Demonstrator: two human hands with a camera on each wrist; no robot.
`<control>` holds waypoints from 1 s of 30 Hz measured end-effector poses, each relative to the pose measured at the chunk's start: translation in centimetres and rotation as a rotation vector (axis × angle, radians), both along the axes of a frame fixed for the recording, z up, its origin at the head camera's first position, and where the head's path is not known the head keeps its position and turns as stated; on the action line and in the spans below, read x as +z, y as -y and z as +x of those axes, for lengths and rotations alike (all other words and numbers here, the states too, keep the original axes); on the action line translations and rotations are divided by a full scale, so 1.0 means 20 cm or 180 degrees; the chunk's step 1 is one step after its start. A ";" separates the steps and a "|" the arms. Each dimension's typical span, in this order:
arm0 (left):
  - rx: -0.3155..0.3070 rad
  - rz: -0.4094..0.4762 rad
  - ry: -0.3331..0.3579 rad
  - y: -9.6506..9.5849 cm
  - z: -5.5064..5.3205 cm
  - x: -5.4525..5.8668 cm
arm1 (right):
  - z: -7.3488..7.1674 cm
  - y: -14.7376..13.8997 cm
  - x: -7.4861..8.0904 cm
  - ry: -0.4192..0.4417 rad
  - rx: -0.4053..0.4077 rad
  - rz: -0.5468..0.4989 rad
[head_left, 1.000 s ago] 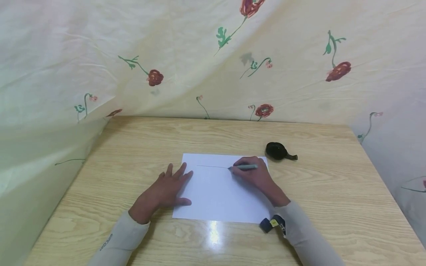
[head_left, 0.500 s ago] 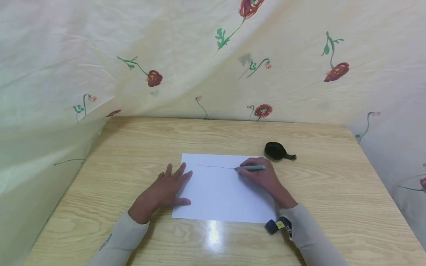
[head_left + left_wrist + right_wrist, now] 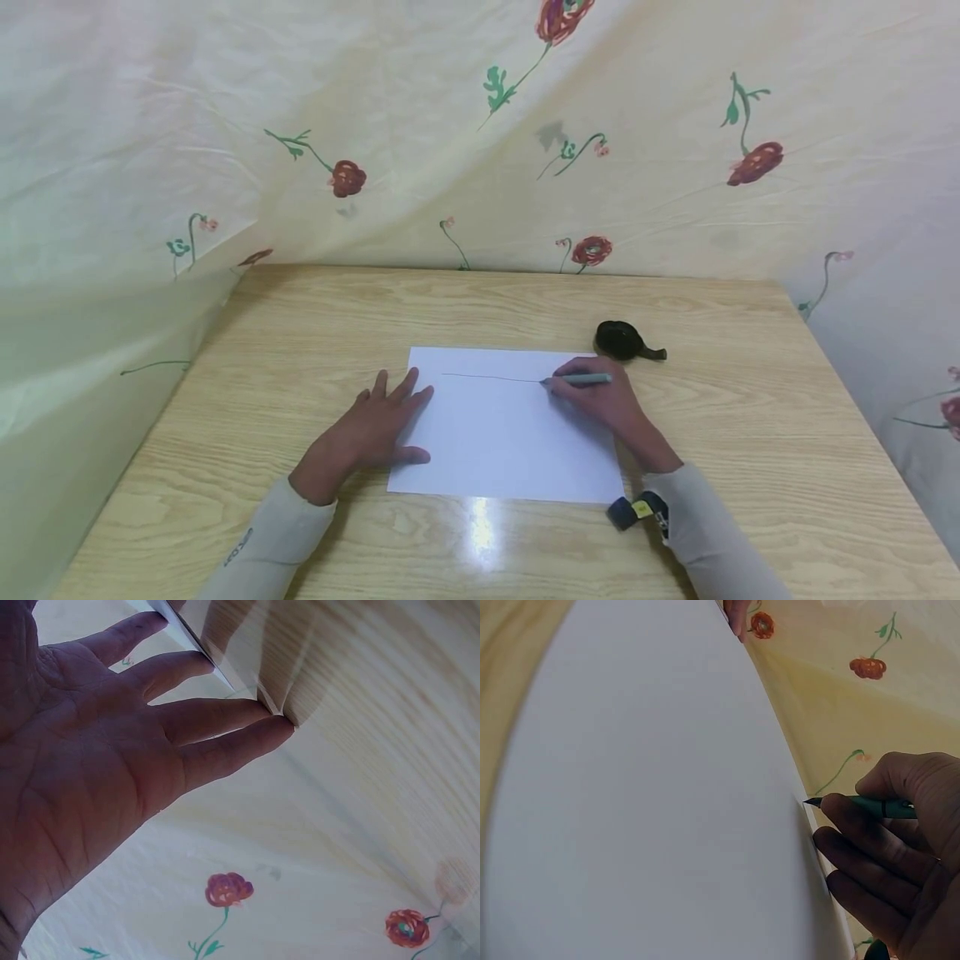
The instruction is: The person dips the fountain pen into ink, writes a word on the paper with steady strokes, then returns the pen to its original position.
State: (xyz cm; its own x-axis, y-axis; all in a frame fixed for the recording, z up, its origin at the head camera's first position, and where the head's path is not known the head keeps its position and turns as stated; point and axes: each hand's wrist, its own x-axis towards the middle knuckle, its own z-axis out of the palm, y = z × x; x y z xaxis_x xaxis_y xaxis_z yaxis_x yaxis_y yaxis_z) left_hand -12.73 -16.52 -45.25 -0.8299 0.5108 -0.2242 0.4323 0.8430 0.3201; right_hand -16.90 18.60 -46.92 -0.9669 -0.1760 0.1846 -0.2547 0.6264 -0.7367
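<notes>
A white sheet of paper (image 3: pixel 495 450) lies on the wooden table, with one thin dark line running across its upper part. My right hand (image 3: pixel 600 396) pinches a grey-green pen (image 3: pixel 588 378) between thumb and fingers, its tip at the right end of that line. In the right wrist view the pen (image 3: pixel 870 806) shows a dark pointed tip right at the paper. My left hand (image 3: pixel 375 429) rests with fingers spread over the paper's left edge. The left wrist view shows the left palm (image 3: pixel 82 757) and its extended fingertips at the tabletop.
A small black pan-shaped dish (image 3: pixel 618 340) with a short handle sits just beyond the paper's top right corner. Flower-patterned cloth (image 3: pixel 420 150) hangs behind and beside the table (image 3: pixel 300 317). A dark device with a yellow patch (image 3: pixel 643 507) is strapped to the right wrist.
My right hand has slid to the right with the pen, and the line on the paper has grown longer behind its tip. The left hand has stayed in place.
</notes>
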 end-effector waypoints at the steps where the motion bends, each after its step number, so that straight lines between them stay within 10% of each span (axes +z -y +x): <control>1: 0.0004 0.0000 0.0005 0.00 0.00 0.00 | 0.00 -0.01 0.00 0.0006 -0.0004 0.0003; 30: -0.0036 -0.0016 0.0009 0.00 0.00 0.00 | 0.01 -0.10 0.03 0.0154 -0.0141 0.0155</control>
State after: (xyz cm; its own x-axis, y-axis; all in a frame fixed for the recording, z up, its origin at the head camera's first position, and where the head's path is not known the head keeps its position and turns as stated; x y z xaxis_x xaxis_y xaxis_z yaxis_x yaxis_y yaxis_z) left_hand -12.78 -16.55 -45.22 -0.8235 0.5189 -0.2293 0.4408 0.8397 0.3170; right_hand -16.63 20.53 -46.26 -0.9816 -0.1406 0.1296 -0.1907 0.6717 -0.7158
